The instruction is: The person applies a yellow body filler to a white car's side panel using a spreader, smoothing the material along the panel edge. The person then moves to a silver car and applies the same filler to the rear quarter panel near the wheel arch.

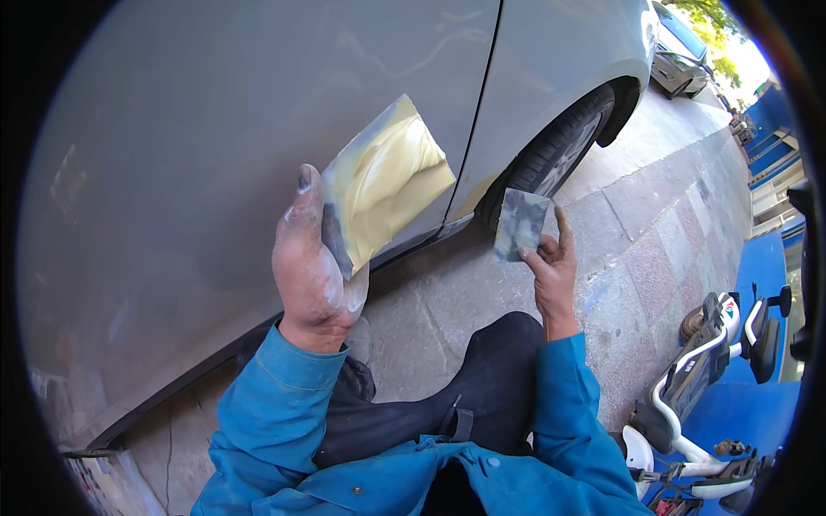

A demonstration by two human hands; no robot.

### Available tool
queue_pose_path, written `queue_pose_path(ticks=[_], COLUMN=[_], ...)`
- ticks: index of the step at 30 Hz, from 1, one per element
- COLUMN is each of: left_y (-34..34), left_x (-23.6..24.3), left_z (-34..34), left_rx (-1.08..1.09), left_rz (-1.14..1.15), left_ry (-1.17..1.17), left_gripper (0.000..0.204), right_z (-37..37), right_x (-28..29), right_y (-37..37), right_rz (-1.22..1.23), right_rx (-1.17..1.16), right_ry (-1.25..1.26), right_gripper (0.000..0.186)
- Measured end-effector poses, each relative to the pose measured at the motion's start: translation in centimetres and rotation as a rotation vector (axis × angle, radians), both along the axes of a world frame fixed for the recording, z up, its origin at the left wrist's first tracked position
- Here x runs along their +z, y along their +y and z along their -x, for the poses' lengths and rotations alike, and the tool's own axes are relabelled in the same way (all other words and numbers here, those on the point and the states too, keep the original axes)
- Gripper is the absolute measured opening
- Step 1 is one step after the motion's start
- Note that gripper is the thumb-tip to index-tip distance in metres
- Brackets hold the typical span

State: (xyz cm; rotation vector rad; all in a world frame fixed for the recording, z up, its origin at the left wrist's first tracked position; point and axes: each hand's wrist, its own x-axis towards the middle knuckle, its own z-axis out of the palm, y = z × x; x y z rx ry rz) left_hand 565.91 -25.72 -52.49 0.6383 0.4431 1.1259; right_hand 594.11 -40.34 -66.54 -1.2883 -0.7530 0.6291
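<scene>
My left hand (311, 249) holds up a flat board, its dark edge (337, 242) resting against the palm with the thumb raised beside it. A thick, smooth layer of pale yellow putty (391, 185) covers most of the board. Between the thumb and fingers of my right hand (553, 271) is a thin, square putty spreader (520, 225), smeared grey and white. It is raised in front of the car's wheel, apart from the board. The silver-grey car door (215, 129) stands close behind my left hand, touched by neither tool.
A car wheel (559, 150) stands beyond the spreader. My bent knee (499, 353) is between my forearms, above the paved ground (637, 284). At right is a white scooter (688, 387) beside blue panels (761, 421). Another car (680, 56) is parked far off.
</scene>
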Motion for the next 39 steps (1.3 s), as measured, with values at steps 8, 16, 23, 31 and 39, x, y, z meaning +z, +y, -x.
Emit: queue_pose_path(ticks=[8,16,23,31,39], left_y=[0.0,0.4,0.6,0.9,1.1], left_x=[0.0,-0.4,-0.3,-0.4,-0.5], left_z=[0.2,1.4,1.8,2.1,2.1], left_rx=[-0.020,0.030,0.019,0.018,0.027], left_rz=[0.028,0.027,0.021,0.019,0.026], left_ry=[-0.031,0.003,-0.032,-0.046,-0.058], left_gripper=[0.045,0.046,0.044,0.045,0.045], right_z=[-1.9,-1.4,-1.4,-1.2,-1.1], right_x=[-7.2,-9.1,-10.0,-10.4,-10.4], right_y=[4.7,7.3,8.3,8.9,9.2], right_rz=[0.014,0.035,0.022,0.022,0.024], right_rx=[0.078,0.123,0.139,0.112,0.093], right_ry=[0.095,0.114,0.109,0.105,0.083], right_gripper=[0.037,0.034,0.033,0.030,0.023])
